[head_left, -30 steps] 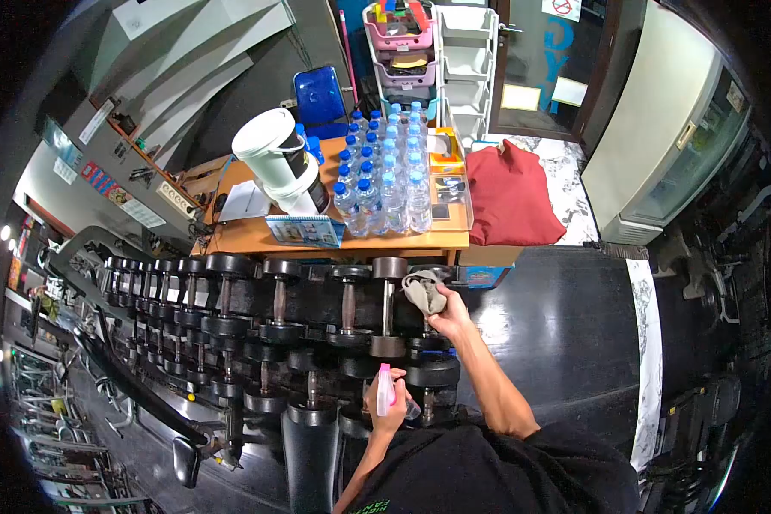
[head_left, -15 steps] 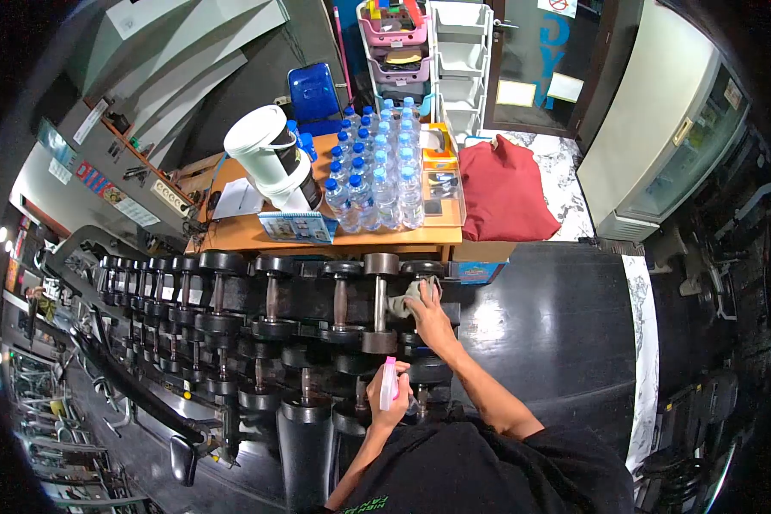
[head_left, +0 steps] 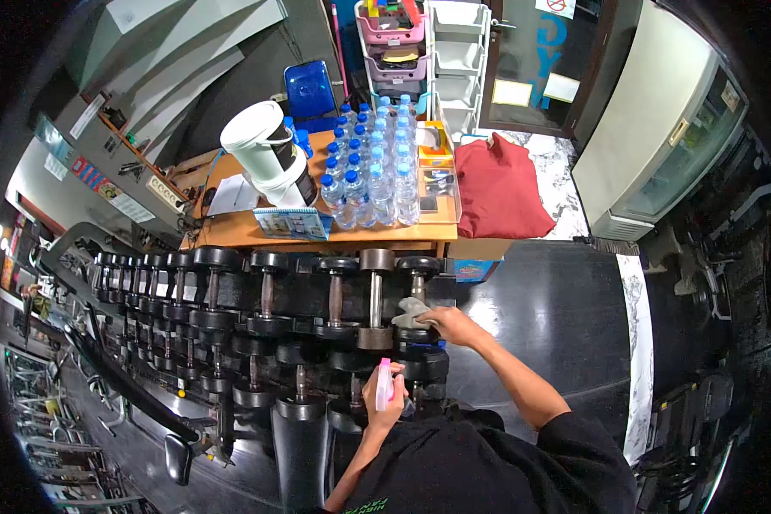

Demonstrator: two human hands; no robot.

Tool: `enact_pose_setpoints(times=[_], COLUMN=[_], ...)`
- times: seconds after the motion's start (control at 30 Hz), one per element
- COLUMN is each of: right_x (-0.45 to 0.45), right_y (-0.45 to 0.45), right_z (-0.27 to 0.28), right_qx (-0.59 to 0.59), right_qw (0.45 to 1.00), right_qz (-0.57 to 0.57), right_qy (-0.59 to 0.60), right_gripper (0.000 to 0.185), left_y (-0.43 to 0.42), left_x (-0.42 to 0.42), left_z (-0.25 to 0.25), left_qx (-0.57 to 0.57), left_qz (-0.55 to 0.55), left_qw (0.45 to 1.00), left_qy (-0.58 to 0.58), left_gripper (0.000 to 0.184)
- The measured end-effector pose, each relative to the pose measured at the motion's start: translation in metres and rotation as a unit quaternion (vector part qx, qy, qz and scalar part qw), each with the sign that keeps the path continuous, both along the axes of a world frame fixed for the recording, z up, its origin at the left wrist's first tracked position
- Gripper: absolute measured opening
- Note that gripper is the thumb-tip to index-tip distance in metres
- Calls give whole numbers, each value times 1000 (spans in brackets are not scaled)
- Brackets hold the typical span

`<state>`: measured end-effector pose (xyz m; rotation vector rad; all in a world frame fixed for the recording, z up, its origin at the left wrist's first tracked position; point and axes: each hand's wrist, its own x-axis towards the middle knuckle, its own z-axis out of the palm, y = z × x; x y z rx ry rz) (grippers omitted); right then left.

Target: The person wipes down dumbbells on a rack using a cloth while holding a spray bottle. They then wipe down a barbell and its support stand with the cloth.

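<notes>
My right hand [head_left: 456, 326] pinches a grey cloth [head_left: 412, 313], which lies against the lower part of the rightmost dumbbell [head_left: 419, 265] on the upper tier. That dumbbell's upper head and part of its handle show; the cloth covers the rest. Just left of it is a dumbbell with a bare metal handle [head_left: 376, 298] and brownish heads. Lower down, my left hand [head_left: 384, 406] is wrapped round a spray bottle [head_left: 385, 384] with a pink and white top, held in front of the lower tier. The bottle's body is mostly hidden by the hand.
Rows of black dumbbells [head_left: 215, 291] extend left. Behind them a wooden table [head_left: 377, 234] carries several water bottles [head_left: 380, 184], white buckets [head_left: 257, 141] and a desk calendar [head_left: 292, 224]. A padded bench [head_left: 300, 454] stands in front; a red cloth-covered item [head_left: 504, 190] and a fridge [head_left: 651, 128] are right.
My right hand has drawn the cloth down and back along the rightmost dumbbell, uncovering its upper head and handle. My left hand keeps its grip on the spray bottle. The view has shifted slightly.
</notes>
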<state>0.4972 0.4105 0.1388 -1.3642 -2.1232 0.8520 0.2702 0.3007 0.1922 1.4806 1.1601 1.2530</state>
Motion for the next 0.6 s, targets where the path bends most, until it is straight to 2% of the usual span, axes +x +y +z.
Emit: enact_pose_setpoints(times=[0.03,0.1,0.17,0.23,0.27,0.3,0.37,0.4,0.5,0.57,0.6], right_x=[5,15,9,-12,-23,-30,-41,-47,-46,-38,-34], right_y=[0,3,12,15,19,22,30,28,23,14,9], right_z=[1,8,13,24,16,7,-13,-15,-17,-14,-14], right_qx=[-1,-84,-7,46,146,145,229,256,212,227,186], right_qw=[1000,992,990,983,970,970,957,946,960,960,974], right_qz=[1,-55,-102,-171,-193,-193,-139,-143,-137,-127,-98], right_qy=[-1,70,93,49,25,25,-110,-140,-125,-103,-85], right_gripper=[36,39,43,43,43,43,42,40,35,35,35], left_y=[0,-2,-3,-5,-7,-9,-12,-12,-15,-16,-16], left_x=[1,1,0,0,-1,-1,-1,-1,-1,0,0], left_z=[-1,-2,1,1,-2,-3,-3,-2,4,5,4], left_qx=[-1,4,7,11,5,-1,1,5,-8,-12,-8], left_qz=[1,1,5,6,13,20,17,14,12,11,6], left_qw=[1000,1000,1000,1000,999,999,999,999,999,999,999], left_qy=[-1,2,15,29,38,47,46,44,48,30,36], left_gripper=[11,11,11,11,11,11,11,11,11,10,10])
